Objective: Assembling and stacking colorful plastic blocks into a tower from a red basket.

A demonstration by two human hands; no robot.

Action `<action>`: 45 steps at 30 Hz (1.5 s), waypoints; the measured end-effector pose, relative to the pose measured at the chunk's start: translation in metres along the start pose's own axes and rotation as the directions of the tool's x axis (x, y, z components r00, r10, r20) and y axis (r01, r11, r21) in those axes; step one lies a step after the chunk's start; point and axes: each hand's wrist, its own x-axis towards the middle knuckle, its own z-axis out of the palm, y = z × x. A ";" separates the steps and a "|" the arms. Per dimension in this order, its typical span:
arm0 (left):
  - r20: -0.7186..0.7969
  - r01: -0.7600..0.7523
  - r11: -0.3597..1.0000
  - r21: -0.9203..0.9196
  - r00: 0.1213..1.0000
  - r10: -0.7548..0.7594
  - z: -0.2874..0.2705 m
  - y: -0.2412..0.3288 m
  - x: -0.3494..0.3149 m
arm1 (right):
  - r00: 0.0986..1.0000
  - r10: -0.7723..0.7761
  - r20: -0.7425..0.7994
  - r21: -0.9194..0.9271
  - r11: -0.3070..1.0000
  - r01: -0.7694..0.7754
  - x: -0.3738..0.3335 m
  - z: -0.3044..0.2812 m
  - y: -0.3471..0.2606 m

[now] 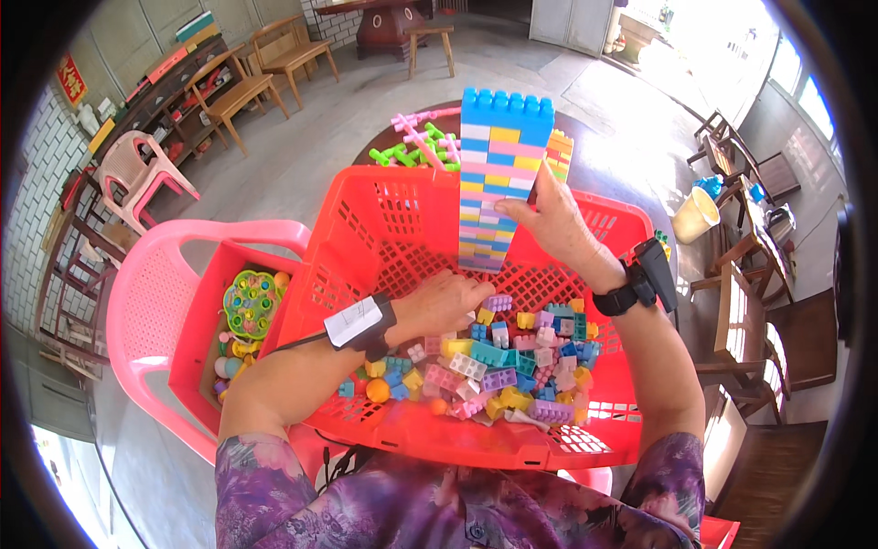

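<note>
A tall tower of toy building blocks, banded in blue, pink, yellow and white, stands upright at the far side of a red plastic basket. My right hand grips its right side, thumb across the front face and fingers behind. My left hand is inside the basket, low and near the tower's foot, over the loose blocks. Its fingers are curled and point down, so what they hold, if anything, is hidden. A purple block lies by its fingertips. Straps with devices circle both wrists.
Behind the basket, a round table bears green and pink toy pieces and an orange-yellow block stack. At left, a pink chair holds a red box of toys. Wooden benches and a cream bucket stand around.
</note>
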 end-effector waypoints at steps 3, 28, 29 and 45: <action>0.031 0.020 0.999 0.034 0.999 -0.021 -0.021 0.005 0.000 | 1.000 0.010 0.012 0.003 1.000 -0.011 -0.001 0.000 0.000; -0.559 -0.141 0.987 0.084 0.813 0.163 -0.218 0.054 0.088 | 0.999 0.014 0.043 0.068 0.998 -0.017 0.001 0.001 0.009; -0.529 -0.111 0.990 0.090 0.837 0.142 -0.218 0.055 0.091 | 0.999 0.018 0.043 0.062 0.998 -0.021 0.001 0.001 0.011; -0.328 -0.163 0.957 0.239 0.914 0.237 -0.220 0.045 0.110 | 0.999 -0.008 0.041 0.095 0.995 0.004 0.003 -0.004 0.010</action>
